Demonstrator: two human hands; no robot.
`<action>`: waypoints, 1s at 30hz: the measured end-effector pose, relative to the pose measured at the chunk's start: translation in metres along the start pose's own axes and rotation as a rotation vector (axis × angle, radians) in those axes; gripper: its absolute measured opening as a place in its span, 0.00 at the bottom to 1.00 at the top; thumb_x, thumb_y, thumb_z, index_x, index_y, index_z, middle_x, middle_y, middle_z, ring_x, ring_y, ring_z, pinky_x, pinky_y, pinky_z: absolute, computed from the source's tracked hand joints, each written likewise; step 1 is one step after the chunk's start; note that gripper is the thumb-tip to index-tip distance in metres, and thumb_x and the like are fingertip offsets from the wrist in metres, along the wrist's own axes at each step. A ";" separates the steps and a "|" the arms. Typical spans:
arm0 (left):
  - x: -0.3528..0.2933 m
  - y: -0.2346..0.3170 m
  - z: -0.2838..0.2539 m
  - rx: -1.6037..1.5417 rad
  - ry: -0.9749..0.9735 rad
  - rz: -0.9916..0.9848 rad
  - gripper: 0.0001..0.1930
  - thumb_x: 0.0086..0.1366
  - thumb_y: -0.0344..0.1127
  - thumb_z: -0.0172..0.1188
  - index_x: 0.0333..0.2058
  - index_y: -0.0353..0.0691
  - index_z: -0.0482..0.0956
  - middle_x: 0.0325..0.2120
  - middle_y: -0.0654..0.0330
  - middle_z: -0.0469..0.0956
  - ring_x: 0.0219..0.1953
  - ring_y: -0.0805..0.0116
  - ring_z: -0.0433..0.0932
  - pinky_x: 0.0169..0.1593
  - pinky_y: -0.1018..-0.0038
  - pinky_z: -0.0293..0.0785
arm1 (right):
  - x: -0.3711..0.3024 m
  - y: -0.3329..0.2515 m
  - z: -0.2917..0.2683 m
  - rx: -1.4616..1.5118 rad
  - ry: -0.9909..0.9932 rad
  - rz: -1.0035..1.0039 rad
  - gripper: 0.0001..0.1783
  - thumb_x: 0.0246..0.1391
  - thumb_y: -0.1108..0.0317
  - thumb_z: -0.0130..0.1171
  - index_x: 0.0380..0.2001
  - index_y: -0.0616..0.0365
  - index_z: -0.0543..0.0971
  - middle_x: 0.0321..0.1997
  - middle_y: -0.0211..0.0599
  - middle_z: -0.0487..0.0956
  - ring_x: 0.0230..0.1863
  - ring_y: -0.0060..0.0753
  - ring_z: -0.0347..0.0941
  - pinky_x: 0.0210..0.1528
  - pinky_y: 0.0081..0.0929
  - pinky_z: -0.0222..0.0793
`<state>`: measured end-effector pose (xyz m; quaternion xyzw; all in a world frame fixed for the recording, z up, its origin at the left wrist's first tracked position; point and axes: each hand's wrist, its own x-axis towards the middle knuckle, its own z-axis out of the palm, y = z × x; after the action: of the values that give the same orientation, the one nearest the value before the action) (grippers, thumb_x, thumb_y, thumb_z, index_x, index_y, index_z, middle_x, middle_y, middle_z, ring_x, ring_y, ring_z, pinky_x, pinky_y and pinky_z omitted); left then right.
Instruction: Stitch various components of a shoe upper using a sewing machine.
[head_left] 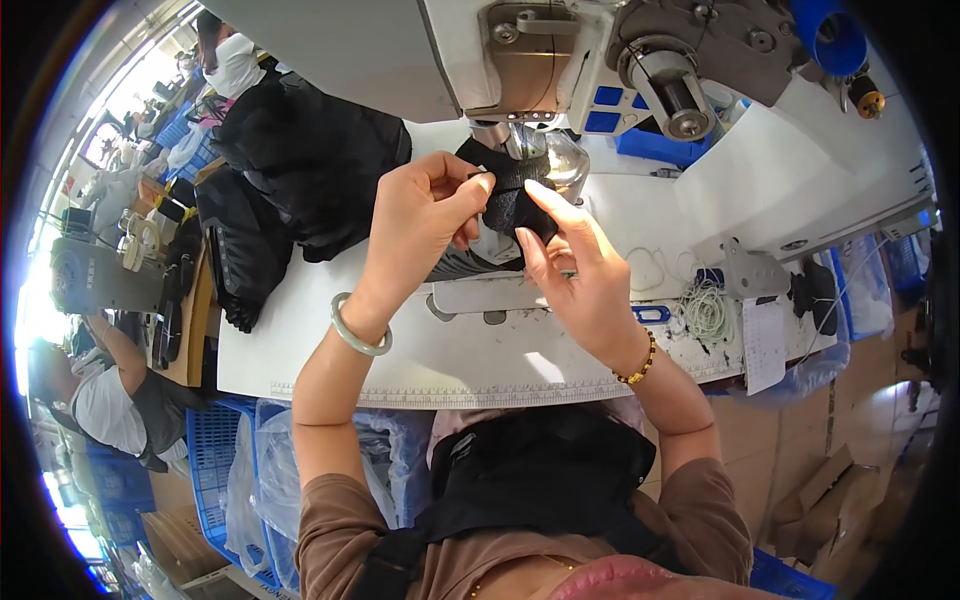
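Observation:
A piece of black knit fabric lies under the head of a white sewing machine, bunched at the metal and clear presser area. My left hand pinches its left edge between thumb and forefinger. At the right edge, the forefinger and thumb of my right hand grip the cloth, a little apart from each other, with the other fingers curled. Striped dark cloth runs out below the left hand. The fingertips hide part of the fabric edge.
Black garments are heaped on the white table to the left. A tangle of pale thread and a small blue tool lie at the right. Blue baskets with plastic bags stand below the table. Another person sits at far left.

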<state>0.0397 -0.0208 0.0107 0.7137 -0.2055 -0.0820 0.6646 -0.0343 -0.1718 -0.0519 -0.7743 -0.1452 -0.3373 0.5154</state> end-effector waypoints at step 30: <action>0.019 -0.001 -0.006 -0.157 -0.181 -0.034 0.09 0.60 0.30 0.60 0.26 0.29 0.75 0.21 0.61 0.75 0.19 0.77 0.72 0.24 0.82 0.70 | 0.004 -0.008 -0.004 -0.048 0.014 -0.039 0.27 0.52 0.74 0.61 0.56 0.56 0.67 0.34 0.39 0.73 0.22 0.24 0.71 0.26 0.21 0.69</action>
<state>0.0593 -0.0233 0.0137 0.6523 -0.2453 -0.1733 0.6959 -0.0376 -0.1723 -0.0427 -0.7812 -0.1485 -0.3560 0.4909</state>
